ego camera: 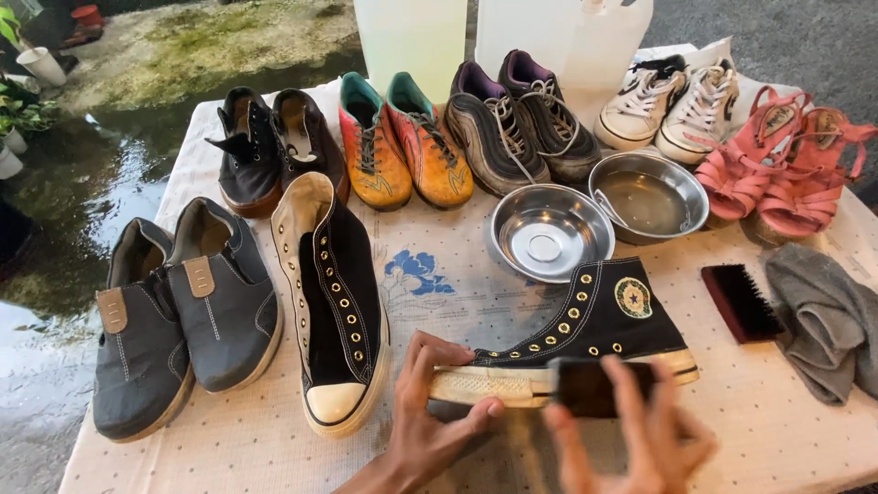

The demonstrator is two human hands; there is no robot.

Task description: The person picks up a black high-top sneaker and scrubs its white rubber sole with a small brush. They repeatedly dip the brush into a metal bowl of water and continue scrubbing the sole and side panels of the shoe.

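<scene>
Left hand (430, 421): grips the toe end of the black high-top sneaker (585, 334), thumb under the white sole, fingers curled over the toe cap.
Right hand (640, 430): blurred; fingers closed around a dark brush (590, 386) pressed against the sneaker's white sole edge.
Black high-top sneaker: lies on its side near the table's front edge, about the middle, round ankle patch facing up, eyelets without laces.
Its mate (334, 306): a second unlaced black high-top standing on its sole just left of the held one, toe toward the front edge.
Table (439, 265): covered with a pale dotted cloth bearing a blue flower print at its centre.
Front left: a pair of grey slip-on shoes (178, 320) with tan tabs.
Back row, left to right: dark brown shoes (274, 146), orange football boots (402, 142), dark running shoes (517, 123), white sneakers (668, 101), pink strappy sandals (786, 160) at the right edge.
Middle: two steel bowls (549, 233) side by side, touching, behind the held sneaker.
Right side: a second dark brush (741, 302) lying beside a crumpled grey cloth (823, 316).
Behind the table: two pale plastic jugs (562, 37).
</scene>
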